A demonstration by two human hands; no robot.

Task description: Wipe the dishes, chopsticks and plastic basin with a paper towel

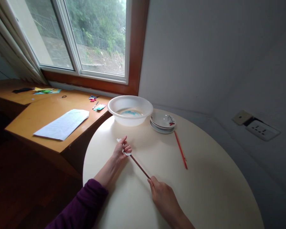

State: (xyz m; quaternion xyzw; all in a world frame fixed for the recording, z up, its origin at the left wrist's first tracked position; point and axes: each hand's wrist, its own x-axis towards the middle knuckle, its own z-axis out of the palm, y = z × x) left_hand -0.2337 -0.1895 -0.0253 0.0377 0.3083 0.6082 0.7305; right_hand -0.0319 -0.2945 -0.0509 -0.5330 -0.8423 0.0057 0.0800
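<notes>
A dark brown chopstick [140,167] runs slantwise between my two hands above the round white table [209,187]. My left hand [121,149] is closed around a white tissue or thin cloth [127,154], whose ends stick out of the fist; the chopstick's far end goes into that fist. Lower right, my right hand [163,194] pinches the near end of the chopstick between thumb and fingers. A red stick [181,151], apparently a chopstick, lies right of my hands beside a thinner yellowish one [182,149], their upper ends near the stacked plates [160,129].
A translucent white basin [130,121] with something blue inside stands at the table's far side. Left of it, a wooden desk [47,111] bears papers [63,124], a pen [95,105] and a small blue packet [100,107]. A wall socket [262,129] is at the right.
</notes>
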